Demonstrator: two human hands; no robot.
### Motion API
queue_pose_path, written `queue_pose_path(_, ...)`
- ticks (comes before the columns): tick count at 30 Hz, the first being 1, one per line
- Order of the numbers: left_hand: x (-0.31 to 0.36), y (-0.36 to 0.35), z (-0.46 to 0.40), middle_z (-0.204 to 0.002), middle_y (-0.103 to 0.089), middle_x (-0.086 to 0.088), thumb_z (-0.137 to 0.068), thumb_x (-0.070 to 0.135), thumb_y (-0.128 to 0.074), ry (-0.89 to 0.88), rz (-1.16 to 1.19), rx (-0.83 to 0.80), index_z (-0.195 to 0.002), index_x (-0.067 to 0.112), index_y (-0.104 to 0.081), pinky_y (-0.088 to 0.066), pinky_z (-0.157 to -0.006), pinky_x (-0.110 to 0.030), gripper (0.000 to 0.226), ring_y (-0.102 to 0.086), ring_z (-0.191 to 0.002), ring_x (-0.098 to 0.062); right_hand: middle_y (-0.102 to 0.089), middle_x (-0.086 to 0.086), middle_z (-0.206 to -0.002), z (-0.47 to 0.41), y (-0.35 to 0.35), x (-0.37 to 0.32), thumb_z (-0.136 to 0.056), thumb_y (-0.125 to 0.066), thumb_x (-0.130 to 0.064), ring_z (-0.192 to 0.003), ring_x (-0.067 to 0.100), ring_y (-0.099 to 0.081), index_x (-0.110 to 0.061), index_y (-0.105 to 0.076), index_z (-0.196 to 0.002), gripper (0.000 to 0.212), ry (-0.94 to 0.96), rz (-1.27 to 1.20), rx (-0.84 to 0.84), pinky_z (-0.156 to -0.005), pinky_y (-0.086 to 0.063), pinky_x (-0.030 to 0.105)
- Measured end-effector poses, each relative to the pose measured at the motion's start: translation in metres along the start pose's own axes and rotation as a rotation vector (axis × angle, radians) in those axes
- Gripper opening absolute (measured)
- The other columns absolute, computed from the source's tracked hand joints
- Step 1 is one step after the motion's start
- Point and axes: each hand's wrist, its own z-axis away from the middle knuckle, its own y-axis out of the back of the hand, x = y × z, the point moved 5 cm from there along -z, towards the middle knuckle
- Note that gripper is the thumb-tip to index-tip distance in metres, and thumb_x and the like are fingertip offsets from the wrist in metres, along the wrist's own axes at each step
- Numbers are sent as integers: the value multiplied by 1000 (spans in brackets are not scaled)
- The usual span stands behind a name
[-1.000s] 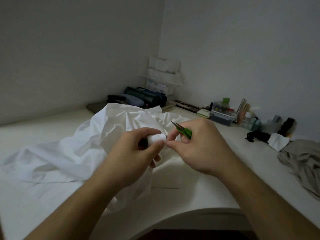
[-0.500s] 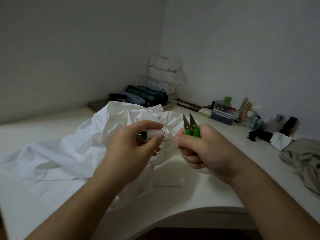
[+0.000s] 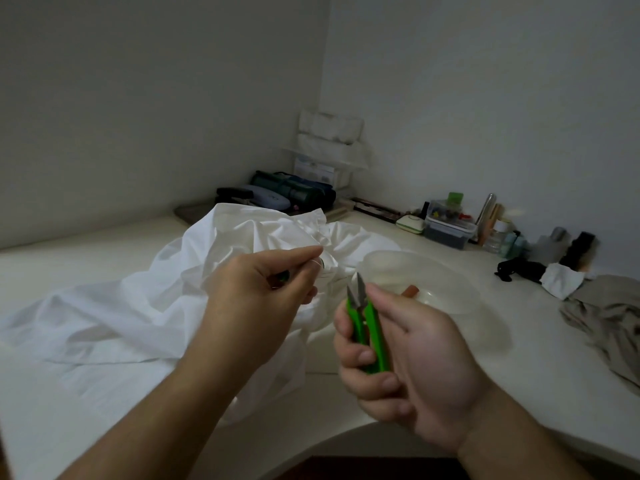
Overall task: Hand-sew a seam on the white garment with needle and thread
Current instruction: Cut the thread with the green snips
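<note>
A crumpled white garment (image 3: 145, 299) lies spread over the left and middle of the white table (image 3: 519, 358). Above it, my left hand (image 3: 256, 299) grips a small white thread spool with a dark green core (image 3: 320, 266); thumb and forefinger pinch at its top. To the right and lower, my right hand (image 3: 401, 355) holds green thread snips (image 3: 367, 323) upright, blades pointing up and slightly apart. The thread itself is too thin to make out, and no needle is visible.
A clear plastic container (image 3: 440, 271) with a small orange item sits just behind my right hand. Boxes, bottles and a black object line the right wall. A grey cloth (image 3: 609, 313) lies at far right. Dark bags and white boxes fill the corner.
My right hand drew down and away from the left with the snips, uncovering the clear container behind it. My left hand stayed on the spool, lifting its thumb and forefinger.
</note>
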Motion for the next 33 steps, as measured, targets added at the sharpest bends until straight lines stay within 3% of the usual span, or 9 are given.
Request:
queue_pose_path(4,0,0,0,-88,-82,11,-94,19,-77,-16,-4,31,-112,28,-82,-66,-81,-36,21,-79,-78,-10,-29,0,-72,-3,-9,13,-103,-44,-54,-46,8,-20,-14,-57,-86,45,-64,-103,-16,-32,-18,17)
queue_pose_path(9,4,-1,2,-94,-81,17,-94,19,-76,-62,-41,14,-112,32,-82,-65,-79,-29,22,-79,-78,-8,-28,-1,-72,-11,-16,9,-104,-44,-51,-43,5,-20,-12,-55,-85,45,-48,-211,-7,-30,-16,17)
queue_pose_path(18,5,-2,2,-97,-81,13,-96,19,-75,-106,-85,-10,-114,30,-82,-66,-83,-40,23,-79,-83,-13,-31,-2,-65,-20,-17,6,-106,-44,-43,-38,4,-22,-11,-56,-80,43,-8,-253,35,-30,-16,17)
queue_pose_path(24,8,-1,3,-100,-81,16,-95,20,-74,-98,-67,-17,-116,30,-81,-65,-80,-29,24,-79,-82,-8,-30,-2,-66,-19,-14,8,-107,-45,-41,-39,5,-22,-12,-56,-79,41,4,-229,57,-30,-18,18)
queue_pose_path(29,8,3,2,-89,-82,9,-93,17,-75,-16,74,37,-114,25,-81,-63,-76,-21,23,-79,-78,-11,-29,0,-67,-8,-4,11,-105,-46,-45,-41,7,-21,-12,-56,-80,42,-24,-128,108,-30,-17,18)
queue_pose_path(33,12,6,1,-88,-83,3,-95,16,-75,19,162,66,-114,21,-81,-63,-75,-22,21,-80,-78,-16,-30,1,-67,-4,6,8,-100,-53,-46,-43,8,-20,-12,-54,-83,38,28,-55,202,-33,-15,17)
